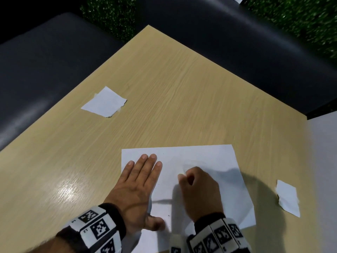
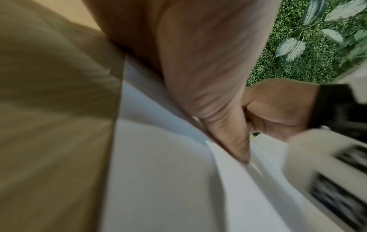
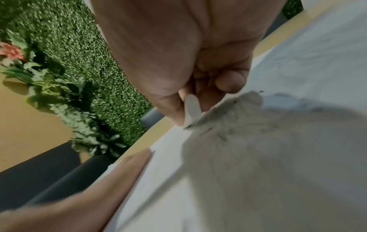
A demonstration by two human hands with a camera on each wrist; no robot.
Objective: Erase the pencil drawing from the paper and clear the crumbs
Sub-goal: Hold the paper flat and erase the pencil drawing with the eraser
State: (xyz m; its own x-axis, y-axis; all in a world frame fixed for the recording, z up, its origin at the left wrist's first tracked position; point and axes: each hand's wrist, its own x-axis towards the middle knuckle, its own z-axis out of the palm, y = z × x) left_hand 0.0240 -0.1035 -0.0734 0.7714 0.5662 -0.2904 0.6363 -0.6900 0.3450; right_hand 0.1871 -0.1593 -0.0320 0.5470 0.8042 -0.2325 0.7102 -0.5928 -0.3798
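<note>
A white sheet of paper (image 1: 209, 157) lies on the wooden table (image 1: 164, 88) near the front edge. My left hand (image 1: 144, 172) lies flat on the sheet's left part, fingers straight, pressing it down. My right hand (image 1: 186, 175) is curled and pinches a small white eraser (image 3: 191, 109), whose tip touches the paper (image 3: 258, 157). Faint grey pencil marks and dark crumbs (image 3: 234, 102) show on the paper beside the eraser tip. In the left wrist view my left thumb (image 2: 228, 125) presses the paper (image 2: 168, 180), with my right hand (image 2: 274, 108) behind it.
Two torn white paper scraps lie on the table, one at the far left (image 1: 104, 103), one at the right (image 1: 288, 198). Dark padded seats (image 1: 45, 61) border the table's far edges. A green leafy wall (image 3: 69, 55) stands behind. A white surface (image 1: 324, 161) adjoins the table's right side.
</note>
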